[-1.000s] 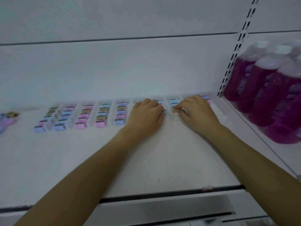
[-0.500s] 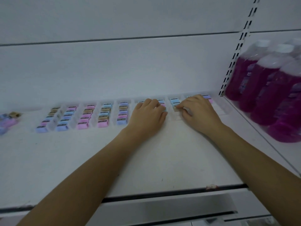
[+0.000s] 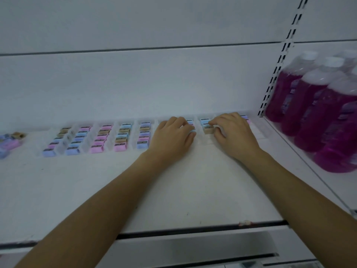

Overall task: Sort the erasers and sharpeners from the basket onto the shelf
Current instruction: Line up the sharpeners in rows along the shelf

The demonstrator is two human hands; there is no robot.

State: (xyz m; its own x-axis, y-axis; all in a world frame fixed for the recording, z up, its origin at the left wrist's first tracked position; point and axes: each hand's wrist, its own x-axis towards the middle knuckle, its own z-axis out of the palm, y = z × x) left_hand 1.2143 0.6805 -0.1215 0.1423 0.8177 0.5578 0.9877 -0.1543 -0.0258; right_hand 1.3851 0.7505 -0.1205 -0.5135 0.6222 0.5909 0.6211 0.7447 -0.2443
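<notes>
Several rows of small pastel sharpeners (image 3: 121, 137) in pink, blue, purple and tan lie in clear divider lanes at the back of the white shelf (image 3: 173, 190). My left hand (image 3: 172, 138) lies over one lane with curled fingers, and a light blue sharpener (image 3: 192, 130) shows at its fingertips. My right hand (image 3: 234, 134) pinches a tan sharpener (image 3: 209, 129) at the front of the neighbouring lane. The basket is out of view.
Several bottles of purple liquid (image 3: 316, 113) stand on the adjoining shelf to the right, past a slotted upright (image 3: 278, 68). A loose pile of purple and blue items (image 3: 8, 143) lies at the far left. The shelf's front edge (image 3: 193, 229) runs below my forearms.
Both hands stay at the same lanes. The right hand's fingers have shifted slightly, and the tan sharpener now shows in front of them.
</notes>
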